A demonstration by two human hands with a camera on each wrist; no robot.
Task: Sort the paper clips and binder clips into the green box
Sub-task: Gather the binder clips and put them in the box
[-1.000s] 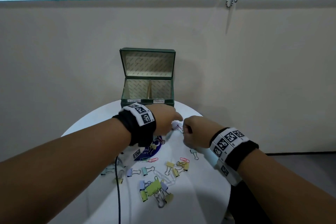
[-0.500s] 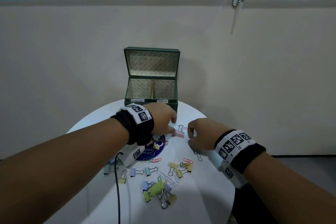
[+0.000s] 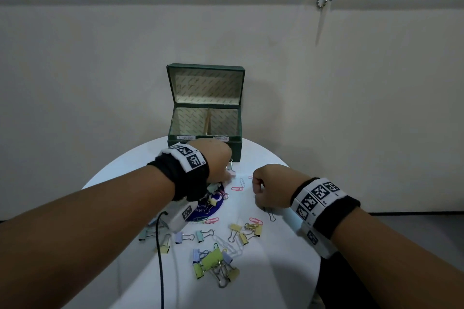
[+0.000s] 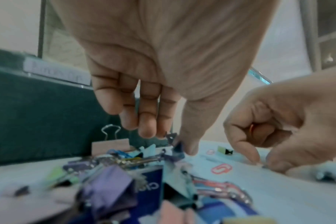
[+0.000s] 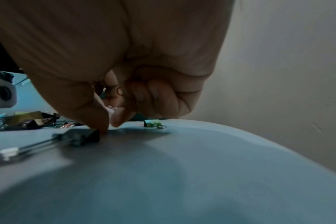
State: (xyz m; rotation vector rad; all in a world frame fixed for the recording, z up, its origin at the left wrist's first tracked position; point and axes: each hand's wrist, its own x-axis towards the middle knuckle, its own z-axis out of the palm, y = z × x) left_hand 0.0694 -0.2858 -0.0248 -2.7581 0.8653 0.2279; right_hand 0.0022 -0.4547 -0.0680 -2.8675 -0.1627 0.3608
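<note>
The two small white paper labels (image 3: 203, 138) on the green box's front rim are too blurred to read.

Beige wall (image 3: 351, 108), round white table (image 3: 288, 271)

Dark green box (image 3: 204, 144) with pale hatched lining; white table (image 3: 276, 271); yellow, lilac, mint binder clips (image 3: 216, 262); pink paper clips (image 3: 237, 188)
</note>
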